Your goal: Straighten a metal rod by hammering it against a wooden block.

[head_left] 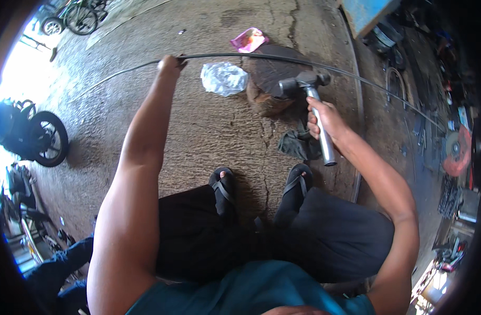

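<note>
Head view, one work position, catalogued as follows.

Item: long, slender, dark metal rod (240,54), bowed by the lens across the upper frame. Item: steel ball-peen hammer (313,92) with a silver tubular handle, right of upper centre. Item: dark brown, rough-sided, stump-like block (264,76), upper centre.

Handling, as judged: hammering would go best with the rod bedded firmly on the block, the left hand well clear of the blow, and the hammer face landing flat and square in short, measured strokes. A loose rod could spring or roll.

Grip, left: the left hand (172,63), upper left of centre, is curled around the rod, which runs out on both sides of the fist. Grip, right: the right hand (327,119) is wrapped around the handle's middle, butt protruding below.

Relation: the rod crosses above the hammer head in the frame, over the block's far part; whether it touches the block cannot be told from this angle.
</note>
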